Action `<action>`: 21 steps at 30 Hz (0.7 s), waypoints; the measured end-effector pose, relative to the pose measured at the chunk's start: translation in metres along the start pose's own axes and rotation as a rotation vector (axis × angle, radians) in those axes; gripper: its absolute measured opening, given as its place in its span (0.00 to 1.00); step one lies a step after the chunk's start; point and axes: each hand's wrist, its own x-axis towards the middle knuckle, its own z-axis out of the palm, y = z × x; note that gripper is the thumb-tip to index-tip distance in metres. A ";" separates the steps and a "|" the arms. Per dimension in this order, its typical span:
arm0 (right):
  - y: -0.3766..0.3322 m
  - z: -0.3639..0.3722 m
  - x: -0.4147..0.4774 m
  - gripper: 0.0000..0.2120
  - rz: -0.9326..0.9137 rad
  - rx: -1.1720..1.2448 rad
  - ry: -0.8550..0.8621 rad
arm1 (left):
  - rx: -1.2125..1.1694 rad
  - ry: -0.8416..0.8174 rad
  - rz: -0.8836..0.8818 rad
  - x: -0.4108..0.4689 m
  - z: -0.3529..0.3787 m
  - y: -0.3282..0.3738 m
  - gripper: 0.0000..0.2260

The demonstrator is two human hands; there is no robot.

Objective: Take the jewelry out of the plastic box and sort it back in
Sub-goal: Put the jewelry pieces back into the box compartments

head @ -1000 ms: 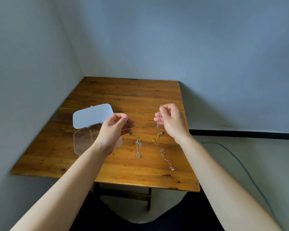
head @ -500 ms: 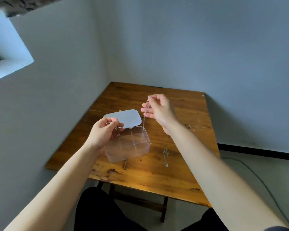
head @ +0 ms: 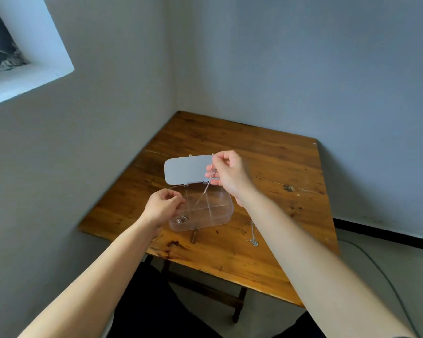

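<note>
A person seated at a wooden table (head: pixel 266 152) sorts jewelry back into a clear plastic box (head: pixel 200 211), its pale lid (head: pixel 185 170) hinged open and standing at the box's far edge. The right hand (head: pixel 227 174), raised above the far half of the box, pinches the top of a thin silver chain (head: pixel 204 191) between thumb and fingers; the chain hangs slack at a slant, its lower end dipping toward the far compartments near the central divider. The left hand (head: pixel 163 206) sits at the box's left wall with fingers curled inward; whether it grips the rim or merely rests there cannot be told.

The likely trouble lies in the drop. The chain is light, limp and swinging at an angle, so a hasty release could drape it across a divider or spill it into the wrong compartment, and it may knot on itself as it piles up. The box looks light and could slide if the left hand lets go.

The box is see-through, shallow and rounded at the corners, split by a cross of thin walls into four compartments. A small heap of silvery pieces (head: pixel 182 218) already lies in the near-left compartment. Another chain (head: pixel 253 236) waits on the table just right of the box, near its front corner.
</note>
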 end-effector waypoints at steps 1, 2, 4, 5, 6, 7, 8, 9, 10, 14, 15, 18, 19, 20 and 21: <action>0.007 0.002 0.000 0.08 0.029 -0.039 -0.017 | -0.010 0.015 -0.009 0.000 0.000 -0.001 0.02; 0.016 0.004 -0.001 0.07 0.062 -0.093 -0.041 | -0.023 0.032 -0.019 0.000 0.001 -0.003 0.02; 0.035 0.010 -0.002 0.07 0.119 -0.213 -0.100 | -0.049 0.060 -0.027 0.000 0.002 -0.006 0.03; 0.044 0.012 -0.003 0.07 0.137 -0.274 -0.136 | -0.053 0.070 -0.028 0.000 0.003 -0.007 0.03; 0.053 0.016 -0.004 0.08 0.139 -0.353 -0.179 | -0.050 0.079 -0.025 -0.001 0.003 -0.008 0.03; 0.060 0.018 -0.004 0.10 0.116 -0.470 -0.232 | -0.043 0.085 -0.020 -0.002 0.003 -0.009 0.03; 0.065 0.020 -0.005 0.11 0.072 -0.614 -0.290 | -0.030 0.087 -0.014 -0.003 0.004 -0.009 0.03; 0.069 0.023 -0.006 0.13 0.022 -0.752 -0.344 | -0.012 0.089 -0.003 -0.004 0.004 -0.010 0.02; 0.070 0.024 -0.007 0.14 -0.023 -0.863 -0.385 | 0.008 0.090 0.012 -0.005 0.004 -0.011 0.02; 0.068 0.021 -0.011 0.17 -0.081 -1.001 -0.457 | 0.098 0.084 0.079 -0.010 0.005 -0.014 0.02; 0.066 0.016 -0.014 0.17 -0.084 -0.972 -0.443 | 0.113 0.085 0.087 -0.010 0.005 -0.015 0.02; 0.066 -0.011 -0.024 0.16 -0.081 -0.827 -0.318 | 0.203 0.094 0.145 -0.013 0.007 -0.015 0.02; 0.068 -0.023 -0.029 0.16 -0.085 -0.787 -0.263 | 0.259 0.096 0.187 -0.015 0.010 -0.015 0.03; 0.072 -0.035 -0.035 0.16 -0.088 -0.759 -0.207 | 0.317 0.101 0.242 -0.019 0.015 -0.015 0.03; 0.078 -0.047 -0.041 0.16 -0.085 -0.736 -0.150 | 0.374 0.114 0.310 -0.023 0.021 -0.015 0.04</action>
